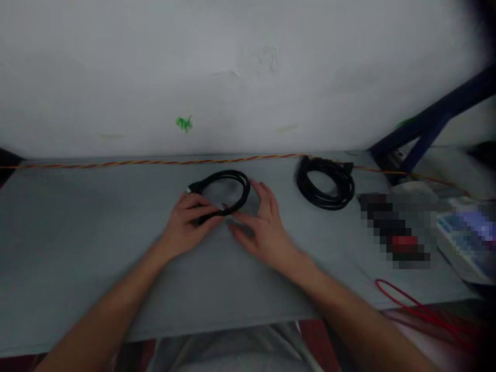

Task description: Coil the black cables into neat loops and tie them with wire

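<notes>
A coiled black cable (pixel 245 190) lies on the grey table in front of me, with a connector showing a pale metal tip (pixel 189 189) at its left end. My left hand (pixel 192 221) pinches the near left part of the coil between thumb and fingers. On the right side of the loop, my right hand (pixel 266 223) has its fingers spread, its fingertips at or touching the coil's edge. A small dark reddish bit, perhaps a tie, shows near the left fingertips; it is too small to name.
A second black cable coil (pixel 325 184) rests at the back right. A twisted red-yellow wire (pixel 170 162) runs along the wall. Blurred-out items (pixel 395 230) lie at the right, near a red cord (pixel 411 299) and a dark blue metal brace (pixel 430 124).
</notes>
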Available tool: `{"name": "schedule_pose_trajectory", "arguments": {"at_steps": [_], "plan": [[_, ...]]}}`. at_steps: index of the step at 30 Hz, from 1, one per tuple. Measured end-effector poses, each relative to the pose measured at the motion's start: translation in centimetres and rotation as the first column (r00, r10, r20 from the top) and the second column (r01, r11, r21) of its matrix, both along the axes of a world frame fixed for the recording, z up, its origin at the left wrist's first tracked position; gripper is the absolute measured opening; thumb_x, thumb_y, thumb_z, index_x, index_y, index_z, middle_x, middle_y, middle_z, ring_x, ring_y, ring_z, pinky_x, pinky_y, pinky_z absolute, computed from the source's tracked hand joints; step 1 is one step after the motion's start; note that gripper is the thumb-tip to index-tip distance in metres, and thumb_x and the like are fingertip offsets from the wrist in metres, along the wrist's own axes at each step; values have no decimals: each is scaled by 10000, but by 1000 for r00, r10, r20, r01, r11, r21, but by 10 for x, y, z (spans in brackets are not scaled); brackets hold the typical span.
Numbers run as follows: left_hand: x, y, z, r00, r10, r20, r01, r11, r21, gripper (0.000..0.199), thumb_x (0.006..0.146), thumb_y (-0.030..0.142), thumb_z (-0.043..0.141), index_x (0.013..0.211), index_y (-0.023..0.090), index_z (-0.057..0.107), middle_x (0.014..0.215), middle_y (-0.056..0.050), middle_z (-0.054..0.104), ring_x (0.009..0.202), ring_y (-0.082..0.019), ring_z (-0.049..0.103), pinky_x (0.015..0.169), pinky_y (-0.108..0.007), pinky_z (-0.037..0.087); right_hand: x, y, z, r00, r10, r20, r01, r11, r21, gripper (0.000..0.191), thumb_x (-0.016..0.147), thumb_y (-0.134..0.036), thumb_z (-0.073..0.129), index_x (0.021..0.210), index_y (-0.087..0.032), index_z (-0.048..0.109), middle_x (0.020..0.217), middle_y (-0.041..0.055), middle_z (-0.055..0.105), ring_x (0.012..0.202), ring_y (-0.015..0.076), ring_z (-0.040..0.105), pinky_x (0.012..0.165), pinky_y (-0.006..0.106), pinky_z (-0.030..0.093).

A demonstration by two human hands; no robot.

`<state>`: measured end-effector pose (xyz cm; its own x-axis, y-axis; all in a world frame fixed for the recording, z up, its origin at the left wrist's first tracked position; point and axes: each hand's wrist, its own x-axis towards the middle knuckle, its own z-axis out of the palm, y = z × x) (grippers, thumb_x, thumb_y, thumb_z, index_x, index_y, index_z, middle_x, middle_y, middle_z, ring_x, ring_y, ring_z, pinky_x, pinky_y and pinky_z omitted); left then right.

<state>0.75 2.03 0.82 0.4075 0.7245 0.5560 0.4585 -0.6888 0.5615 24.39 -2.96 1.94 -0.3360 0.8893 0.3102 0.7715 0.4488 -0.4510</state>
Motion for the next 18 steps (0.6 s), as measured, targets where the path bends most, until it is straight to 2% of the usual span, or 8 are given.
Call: {"name": "schedule_pose_trajectory", "arguments": {"at_steps": [4,7,10,12,15,17,18], "plan": [[0,0,1,1000,-10,20,10,1000,-7,132,931,366,772,1016,275,815,889,-26,731,841,-173,668,823,-371,512,-3,-2,-2,1000,-16,-9,16,1000,13,564,917,-274,765,1460,-341,629,1781,35,-65,1598,531,-93,1218,763,277],[1,-1,1,999,-17,28,17,1000,-1,129,931,348,773,1025,270,813,905,-27,734,845,-171,668,820,-365,513,-3,-3,-4,1000,-5,2,5,1000,3,668,935,-264,740,1556,-351,512,1774,51,-163,1590,530,-128,1205,777,271],[1,-1,1,1000,-13,23,13,1000,7,131,935,352,768,1024,266,809,911,-28,735,846,-170,670,820,-364,508,-3,-4,-5,1000,3,9,-2,1000,-28,711,942,-265,727,1593,-354,455,1777,76,-146,1594,525,-114,1196,781,275],[0,-1,0,1000,-1,6,1,1000,9,144,936,378,765,1016,266,810,907,-28,736,845,-172,671,828,-368,506,-3,-3,-6,1000,8,-10,-8,999,-40,626,945,-275,724,1539,-330,535,1784,76,-96,1600,516,-102,1200,770,278],[0,0,0,1000,7,-29,-6,1000,7,154,945,388,752,1022,268,808,903,-24,736,846,-171,670,842,-369,502,2,1,-4,995,-34,-99,33,999,-12,322,958,-269,694,1276,-264,743,1780,83,99,1623,475,17,1224,718,291],[0,0,0,999,6,-42,-5,1000,22,143,945,377,753,1021,268,804,899,-20,736,846,-168,669,844,-368,493,8,6,-1,976,-99,-192,106,994,26,171,961,-262,675,1079,-237,796,1693,117,350,1587,420,260,1214,639,361],[0,0,-1,999,0,-48,2,999,38,137,942,370,758,1019,266,802,899,-19,737,845,-167,669,841,-367,488,12,9,2,961,-130,-243,145,989,42,145,963,-265,667,1016,-231,797,1584,139,499,1504,382,423,1178,582,424]]}}
